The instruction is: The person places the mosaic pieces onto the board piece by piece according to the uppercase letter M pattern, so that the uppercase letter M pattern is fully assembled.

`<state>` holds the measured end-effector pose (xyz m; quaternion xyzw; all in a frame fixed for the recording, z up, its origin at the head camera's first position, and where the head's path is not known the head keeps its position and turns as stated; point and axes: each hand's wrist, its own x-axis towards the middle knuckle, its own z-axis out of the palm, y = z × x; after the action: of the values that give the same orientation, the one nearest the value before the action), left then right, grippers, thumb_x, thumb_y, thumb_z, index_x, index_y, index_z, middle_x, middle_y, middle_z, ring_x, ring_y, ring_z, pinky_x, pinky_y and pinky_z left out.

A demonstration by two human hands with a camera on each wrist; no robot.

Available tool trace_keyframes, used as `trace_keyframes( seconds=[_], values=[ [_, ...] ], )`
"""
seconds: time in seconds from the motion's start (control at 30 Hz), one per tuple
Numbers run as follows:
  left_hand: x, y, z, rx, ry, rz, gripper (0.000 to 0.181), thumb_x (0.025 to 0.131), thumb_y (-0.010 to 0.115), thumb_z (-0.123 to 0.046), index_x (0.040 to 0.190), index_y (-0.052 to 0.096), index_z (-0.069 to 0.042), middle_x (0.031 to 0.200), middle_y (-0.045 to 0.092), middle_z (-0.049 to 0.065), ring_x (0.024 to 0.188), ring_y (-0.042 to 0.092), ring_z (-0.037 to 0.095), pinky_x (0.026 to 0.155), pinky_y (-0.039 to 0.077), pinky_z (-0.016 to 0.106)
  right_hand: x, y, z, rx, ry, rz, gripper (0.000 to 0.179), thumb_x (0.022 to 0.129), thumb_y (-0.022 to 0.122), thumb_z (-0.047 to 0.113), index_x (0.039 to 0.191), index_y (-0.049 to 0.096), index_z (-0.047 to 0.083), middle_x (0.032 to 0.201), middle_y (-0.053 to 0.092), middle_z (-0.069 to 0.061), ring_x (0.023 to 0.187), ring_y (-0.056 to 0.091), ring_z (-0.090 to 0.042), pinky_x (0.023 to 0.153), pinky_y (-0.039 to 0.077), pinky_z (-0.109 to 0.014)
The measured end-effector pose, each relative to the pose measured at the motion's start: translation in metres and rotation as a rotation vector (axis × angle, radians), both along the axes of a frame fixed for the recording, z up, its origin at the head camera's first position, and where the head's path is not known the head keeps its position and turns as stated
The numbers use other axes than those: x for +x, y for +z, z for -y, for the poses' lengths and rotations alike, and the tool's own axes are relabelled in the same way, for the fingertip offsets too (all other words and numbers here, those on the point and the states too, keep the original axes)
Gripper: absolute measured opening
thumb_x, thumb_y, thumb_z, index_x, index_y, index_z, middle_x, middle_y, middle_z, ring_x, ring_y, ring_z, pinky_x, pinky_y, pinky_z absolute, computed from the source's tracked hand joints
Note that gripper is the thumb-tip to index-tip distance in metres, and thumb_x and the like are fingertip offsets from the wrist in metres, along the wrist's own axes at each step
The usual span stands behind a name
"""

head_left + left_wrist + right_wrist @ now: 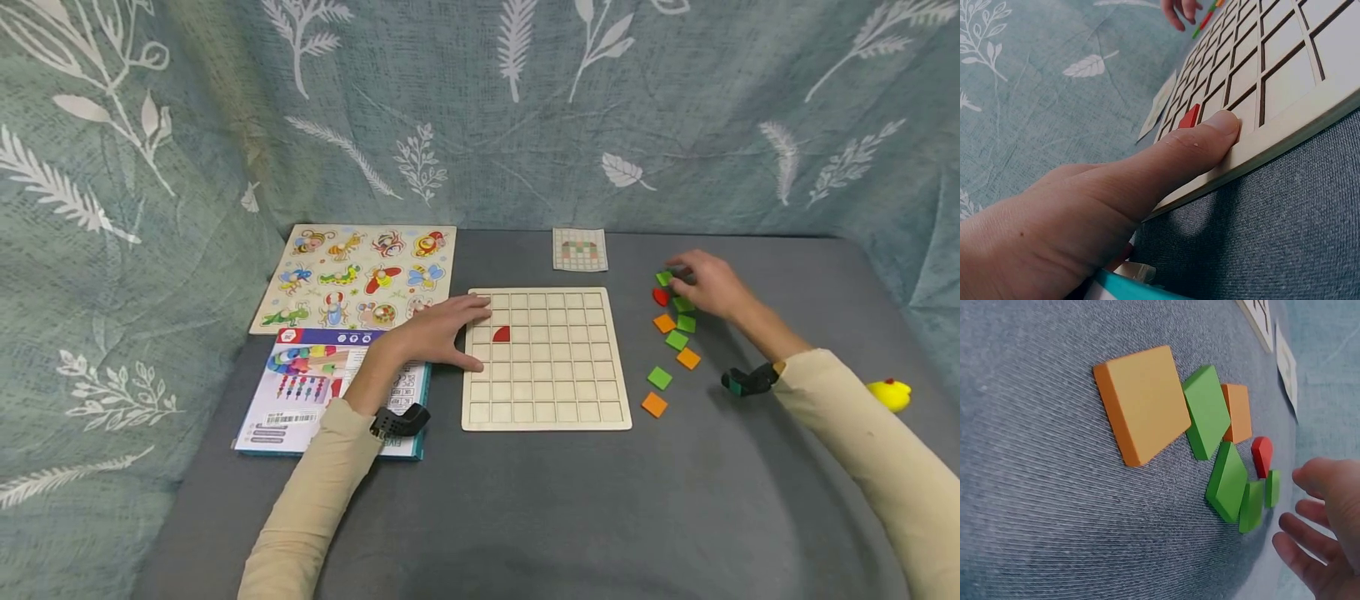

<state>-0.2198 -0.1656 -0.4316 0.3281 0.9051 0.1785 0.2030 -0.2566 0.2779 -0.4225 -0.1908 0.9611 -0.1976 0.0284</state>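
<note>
My left hand (pixel 435 333) rests on the left edge of a wooden grid board (pixel 547 422), fingers spread, its thumb (pixel 1219 125) lying across the frame. One red quarter-circle piece (pixel 502 334) sits in a cell of the board close to that hand. Over the far end of a group of loose pieces, my right hand (pixel 708 283) hovers with fingers loosely bent and nothing between them. Nearest to its fingertips lies a green square tile (pixel 1272 489), with a red rounded piece (pixel 1262 456) beside it. Several more green tiles and orange square tiles (pixel 1147 403) trail toward me.
A small card (pixel 579 250) with a printed grid pattern lies behind the board. On the left are a wooden insect puzzle (pixel 360 275) and a boxed toy (pixel 292 408) under my left forearm. A yellow rubber duck (pixel 890 395) stands far right, beside my right sleeve.
</note>
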Motion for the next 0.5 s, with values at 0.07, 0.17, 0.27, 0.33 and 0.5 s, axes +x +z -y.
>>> trace_keyframes(
  seconds=[0.07,0.17,0.27,0.33,0.5],
  values=[
    [0.0009,0.0007,0.001,-0.002,0.008,0.004,0.091,0.079,0.075,-0.052,0.151,0.036,-0.013,0.163,0.022,0.005,0.152,0.014,0.03,0.115,0.02,0.066,-0.0019,0.0005,0.0018,0.007,0.018,-0.002,0.035,0.093,0.059,0.005,0.123,0.056,-0.012,0.123,0.053,-0.035,0.104,0.061,-0.047,0.085,0.049,-0.058],
    [0.0024,0.0011,0.0029,-0.008,0.017,0.01,0.091,0.079,0.075,-0.052,0.152,0.035,-0.014,0.163,0.021,0.004,0.152,0.013,0.03,0.114,0.019,0.068,-0.0048,-0.0007,0.0043,0.021,0.047,0.011,0.036,0.091,0.061,0.005,0.122,0.056,-0.012,0.122,0.054,-0.035,0.103,0.06,-0.047,0.086,0.049,-0.057],
    [0.003,0.0006,0.0041,-0.01,0.017,0.009,0.091,0.079,0.074,-0.053,0.152,0.035,-0.015,0.163,0.021,0.003,0.152,0.013,0.03,0.114,0.019,0.068,-0.0066,-0.0029,0.006,0.034,0.064,0.032,0.036,0.091,0.063,0.007,0.122,0.057,-0.012,0.123,0.055,-0.034,0.102,0.06,-0.046,0.086,0.049,-0.056],
    [0.0027,-0.0001,0.0042,-0.012,0.016,0.005,0.091,0.079,0.074,-0.054,0.152,0.035,-0.015,0.163,0.021,0.003,0.152,0.013,0.03,0.112,0.019,0.07,-0.007,-0.0038,0.006,0.04,0.068,0.038,0.036,0.091,0.063,0.007,0.122,0.057,-0.012,0.122,0.055,-0.034,0.102,0.059,-0.046,0.086,0.049,-0.056],
    [-0.0002,-0.0005,0.0024,-0.011,0.006,0.004,0.091,0.079,0.073,-0.055,0.152,0.034,-0.016,0.163,0.02,0.003,0.153,0.012,0.029,0.114,0.019,0.068,-0.0068,-0.0028,0.005,0.05,0.058,0.049,0.035,0.091,0.063,0.006,0.122,0.058,-0.01,0.121,0.056,-0.033,0.1,0.059,-0.044,0.084,0.048,-0.056]
  ],
)
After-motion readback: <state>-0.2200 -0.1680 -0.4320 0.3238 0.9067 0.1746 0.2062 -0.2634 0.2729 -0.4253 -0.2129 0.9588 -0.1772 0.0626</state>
